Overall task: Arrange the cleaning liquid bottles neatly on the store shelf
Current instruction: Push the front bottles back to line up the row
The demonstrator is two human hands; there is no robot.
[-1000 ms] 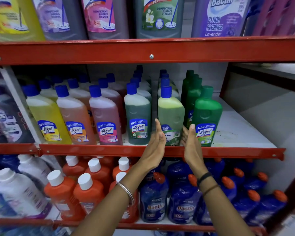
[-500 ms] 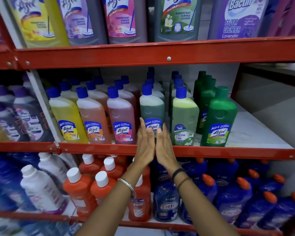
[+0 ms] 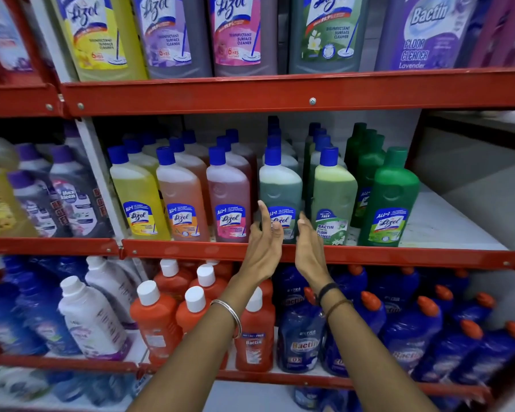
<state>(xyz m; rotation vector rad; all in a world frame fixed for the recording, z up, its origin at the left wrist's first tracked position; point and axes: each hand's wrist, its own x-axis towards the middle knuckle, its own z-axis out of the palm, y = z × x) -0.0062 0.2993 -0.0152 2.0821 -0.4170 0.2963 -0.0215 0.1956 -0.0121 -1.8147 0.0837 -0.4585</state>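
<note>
On the middle red shelf (image 3: pixel 369 257) stand rows of blue-capped bottles: yellow (image 3: pixel 137 191), orange (image 3: pixel 182 197), pink (image 3: pixel 229 200), grey-green (image 3: pixel 280 185), pale green Bactin (image 3: pixel 335 194) and a dark green one (image 3: pixel 391 197). My left hand (image 3: pixel 263 248) is raised flat at the lower left side of the grey-green bottle, fingers apart. My right hand (image 3: pixel 309 248) is raised at that bottle's lower right side, in front of the gap to the pale green bottle. Neither hand grips anything; whether they touch the bottle is unclear.
Large Lizol and Bactin bottles fill the top shelf (image 3: pixel 280 90). Below are orange bottles with white caps (image 3: pixel 155 319), blue Bactin bottles (image 3: pixel 301 337) and white bottles (image 3: pixel 89 316). Bare white shelf board (image 3: pixel 440 224) lies right of the dark green bottles. Purple-capped bottles (image 3: pixel 42 188) stand at the left.
Both hands moved left from the pale green bottle to the grey-green one. They came together palm to palm, then parted again around it. The view shifted left.
</note>
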